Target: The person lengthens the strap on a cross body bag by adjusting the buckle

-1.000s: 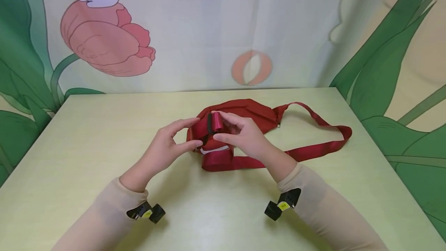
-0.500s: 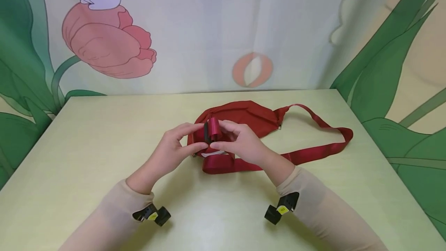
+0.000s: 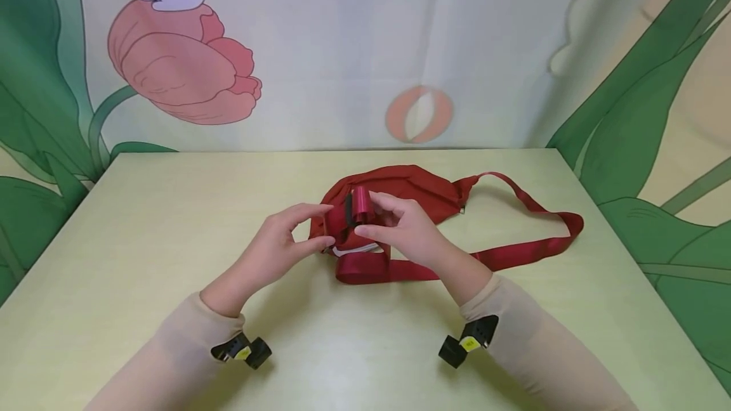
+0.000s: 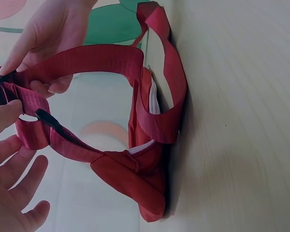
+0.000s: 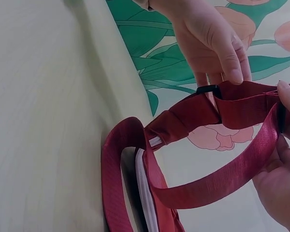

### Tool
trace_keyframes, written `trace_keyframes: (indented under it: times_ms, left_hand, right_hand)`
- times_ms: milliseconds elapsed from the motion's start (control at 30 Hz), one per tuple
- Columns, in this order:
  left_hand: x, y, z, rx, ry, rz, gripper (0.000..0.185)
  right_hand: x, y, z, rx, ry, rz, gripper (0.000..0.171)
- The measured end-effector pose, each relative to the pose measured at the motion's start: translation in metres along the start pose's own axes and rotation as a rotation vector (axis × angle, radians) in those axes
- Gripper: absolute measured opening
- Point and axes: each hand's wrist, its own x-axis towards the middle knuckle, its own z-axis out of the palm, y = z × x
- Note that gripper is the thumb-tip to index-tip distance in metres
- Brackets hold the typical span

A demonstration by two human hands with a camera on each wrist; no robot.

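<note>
A red waist bag (image 3: 411,190) lies on the pale green table (image 3: 171,221), its red strap (image 3: 537,243) looping out to the right and back. Both hands hold the strap's near end just above the bag. My left hand (image 3: 321,226) pinches the strap between thumb and forefinger beside a black slider buckle (image 3: 348,208). My right hand (image 3: 365,212) pinches a short raised fold of strap on the buckle's other side. In the left wrist view the strap (image 4: 92,57) arches from the bag (image 4: 135,179) up to the buckle (image 4: 49,123). The right wrist view shows the buckle (image 5: 209,89) under my left fingers (image 5: 229,58).
A cloth backdrop (image 3: 365,49) printed with a pink flower and green leaves hangs right behind the table's far edge. Small black wrist cameras (image 3: 242,351) sit on both sleeves. A white lining or label (image 3: 356,248) shows at the bag's near end.
Both hands dipped slightly with the strap fold, then came back up. Their pinches on the strap are unchanged, and the bag has not moved.
</note>
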Motion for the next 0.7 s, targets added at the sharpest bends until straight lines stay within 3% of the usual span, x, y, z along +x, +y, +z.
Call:
trace_keyframes:
  times_ms: [367, 500, 700]
  left_hand:
    - [0.004, 0.006, 0.006, -0.014, 0.036, 0.096, 0.049]
    - [0.003, 0.003, 0.005, 0.032, 0.012, 0.056, 0.057]
    - [0.002, -0.005, 0.000, 0.019, -0.005, 0.014, 0.049]
  right_hand:
    - [0.001, 0.003, 0.005, -0.013, -0.042, -0.034, 0.042]
    - [0.002, 0.003, 0.004, -0.043, -0.012, -0.026, 0.044]
    - [0.003, 0.000, 0.002, -0.059, 0.007, 0.004, 0.045]
